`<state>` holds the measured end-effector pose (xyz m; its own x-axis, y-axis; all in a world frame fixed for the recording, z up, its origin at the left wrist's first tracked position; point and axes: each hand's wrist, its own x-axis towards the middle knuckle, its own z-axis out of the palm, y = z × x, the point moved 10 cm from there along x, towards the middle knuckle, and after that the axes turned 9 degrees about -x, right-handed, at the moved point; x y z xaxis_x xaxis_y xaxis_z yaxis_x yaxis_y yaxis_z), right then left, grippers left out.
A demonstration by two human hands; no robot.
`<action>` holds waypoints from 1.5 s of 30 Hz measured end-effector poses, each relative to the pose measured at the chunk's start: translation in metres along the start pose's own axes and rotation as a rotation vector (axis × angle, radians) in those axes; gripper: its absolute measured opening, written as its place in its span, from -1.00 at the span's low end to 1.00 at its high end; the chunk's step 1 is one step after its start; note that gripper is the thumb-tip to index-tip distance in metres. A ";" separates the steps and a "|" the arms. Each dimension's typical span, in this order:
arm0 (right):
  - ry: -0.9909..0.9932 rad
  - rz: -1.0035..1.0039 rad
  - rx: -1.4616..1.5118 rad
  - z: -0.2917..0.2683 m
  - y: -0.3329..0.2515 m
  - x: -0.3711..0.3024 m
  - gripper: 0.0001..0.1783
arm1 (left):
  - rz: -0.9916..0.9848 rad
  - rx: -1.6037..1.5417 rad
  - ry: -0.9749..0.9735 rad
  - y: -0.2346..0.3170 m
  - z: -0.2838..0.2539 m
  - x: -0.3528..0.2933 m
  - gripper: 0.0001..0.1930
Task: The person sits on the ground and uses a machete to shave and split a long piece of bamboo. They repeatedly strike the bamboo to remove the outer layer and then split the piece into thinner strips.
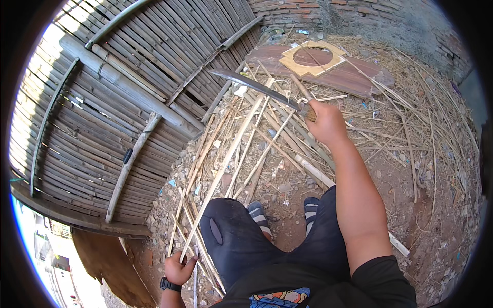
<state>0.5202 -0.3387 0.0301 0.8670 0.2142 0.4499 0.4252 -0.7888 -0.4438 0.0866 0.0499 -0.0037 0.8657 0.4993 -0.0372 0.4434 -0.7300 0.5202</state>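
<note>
My right hand [327, 123] is closed round the handle of a machete [252, 84], held out in front of me. Its long, slightly curved blade points to the left and crosses over the far ends of several pale bamboo strips. Down at the lower left, my left hand [178, 268], with a dark watch on its wrist, is closed on the near end of a long bamboo strip [228, 162]. That strip slants away from me, past my left knee, up to beneath the blade. Other split strips lie beside it on the ground.
A bamboo slat wall [138, 66] leans along the left. At the back, a pale wooden frame [295, 68] with a round hole rests on a reddish-brown board [354, 84] before a brick wall [354, 18]. Straw and sticks litter the right. A bamboo pole [314, 172] lies near my feet.
</note>
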 end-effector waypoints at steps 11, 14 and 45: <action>0.073 0.029 0.028 -0.003 0.013 -0.004 -0.68 | 0.039 0.015 -0.031 -0.008 0.002 0.000 -0.53; 0.035 -0.068 0.015 -0.002 -0.009 -0.004 -0.70 | -0.001 -0.007 -0.039 -0.010 0.005 0.002 -0.53; 0.051 -0.406 0.069 -0.005 -0.073 -0.025 -0.74 | -0.023 -0.024 -0.016 0.034 0.009 0.013 -0.58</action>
<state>0.4662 -0.2895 0.0550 0.6119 0.4697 0.6364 0.7478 -0.6056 -0.2721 0.1154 0.0272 0.0059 0.8590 0.5081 -0.0634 0.4579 -0.7068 0.5393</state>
